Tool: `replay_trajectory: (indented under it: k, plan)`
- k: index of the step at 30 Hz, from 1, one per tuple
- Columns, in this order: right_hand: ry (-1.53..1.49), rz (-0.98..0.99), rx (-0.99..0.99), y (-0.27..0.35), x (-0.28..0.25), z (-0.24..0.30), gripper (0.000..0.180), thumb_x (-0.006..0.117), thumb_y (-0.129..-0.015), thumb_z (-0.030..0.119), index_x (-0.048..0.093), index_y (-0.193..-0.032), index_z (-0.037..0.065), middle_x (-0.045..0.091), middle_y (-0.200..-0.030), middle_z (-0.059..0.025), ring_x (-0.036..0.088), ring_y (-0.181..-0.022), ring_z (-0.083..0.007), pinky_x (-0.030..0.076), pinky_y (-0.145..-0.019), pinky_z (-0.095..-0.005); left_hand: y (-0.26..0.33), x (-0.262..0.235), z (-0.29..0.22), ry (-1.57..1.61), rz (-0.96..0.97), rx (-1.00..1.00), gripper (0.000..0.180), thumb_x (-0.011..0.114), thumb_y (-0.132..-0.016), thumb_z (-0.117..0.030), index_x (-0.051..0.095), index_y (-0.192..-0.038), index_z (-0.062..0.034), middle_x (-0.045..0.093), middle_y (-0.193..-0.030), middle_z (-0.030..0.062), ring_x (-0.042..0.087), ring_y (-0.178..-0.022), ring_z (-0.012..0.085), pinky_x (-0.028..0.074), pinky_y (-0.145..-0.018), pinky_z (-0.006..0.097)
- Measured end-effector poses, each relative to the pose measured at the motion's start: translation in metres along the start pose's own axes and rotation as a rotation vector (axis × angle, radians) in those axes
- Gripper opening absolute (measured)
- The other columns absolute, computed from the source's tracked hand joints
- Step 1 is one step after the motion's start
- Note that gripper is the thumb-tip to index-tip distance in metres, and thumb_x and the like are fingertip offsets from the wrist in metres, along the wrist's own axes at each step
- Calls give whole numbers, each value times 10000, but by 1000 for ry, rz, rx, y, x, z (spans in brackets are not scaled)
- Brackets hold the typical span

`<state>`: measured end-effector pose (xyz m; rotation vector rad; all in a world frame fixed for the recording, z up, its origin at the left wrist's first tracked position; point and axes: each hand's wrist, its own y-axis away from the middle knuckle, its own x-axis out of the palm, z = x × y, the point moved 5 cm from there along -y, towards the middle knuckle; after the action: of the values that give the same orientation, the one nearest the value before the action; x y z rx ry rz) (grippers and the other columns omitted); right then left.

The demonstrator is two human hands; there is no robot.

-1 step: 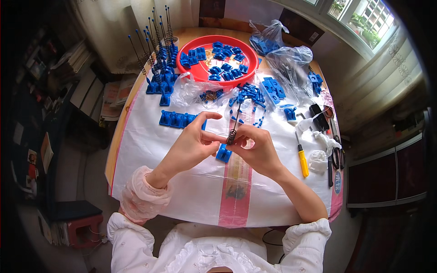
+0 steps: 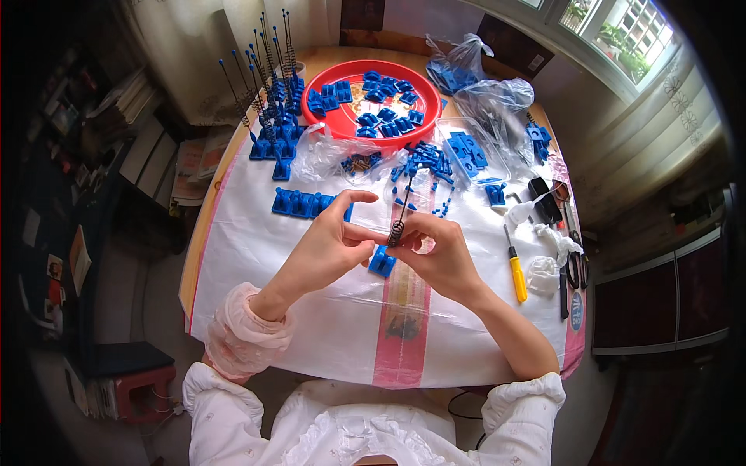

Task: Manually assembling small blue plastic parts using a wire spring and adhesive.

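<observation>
Both centre-frame: our right hand (image 2: pixel 439 252) pinches the black spring (image 2: pixel 395 233), best held steady; our left hand (image 2: pixel 320 250), grip unclear.

Spring (image 2: pixel 395 231) between hands (image 2: pixel 441 250); basin (image 2: pixel 338 124) behind, parts (image 2: pixel 343 91) inside; screwdriver (image 2: pixel 517 278) right.

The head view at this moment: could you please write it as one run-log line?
left hand: fingertips at black coiled wire spring | right hand: pinching that spring | blue plastic block: below spring in picture
</observation>
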<state>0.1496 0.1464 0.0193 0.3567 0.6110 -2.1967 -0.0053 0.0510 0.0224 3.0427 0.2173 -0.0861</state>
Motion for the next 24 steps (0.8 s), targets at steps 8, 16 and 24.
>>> replay_trajectory:
  k: [8, 16, 24]
  plan:
    - [-110, 14, 116, 2, 1, -7, 128, 819, -818, -5, 721, -900, -4, 740, -839, -60, 689, -752, -110, 525, -666, -263, -3, -1, 6, 51, 35, -23, 616, 606, -912, 60, 366, -1475, 0, 788, -1068, 179, 657, -727, 111, 541, -690, 247]
    - [-126, 25, 182, 2, -1, -8, 122, 819, -819, -5, 725, -897, -11, 740, -832, -60, 704, -760, -103, 547, -668, -251, -4, 1, 8, 101, 63, -39, 663, 616, -905, 65, 331, -1500, 2, 782, -1101, 194, 648, -720, 111, 542, -710, 243]
    - [-67, -22, 158, 4, -1, -9, 115, 815, -829, 18, 725, -890, -16, 745, -818, -63, 701, -740, -101, 549, -669, -254, -7, 0, 16, 158, 102, -37, 721, 563, -891, 67, 237, -1534, 52, 741, -1185, 263, 674, -765, 152, 554, -752, 270]
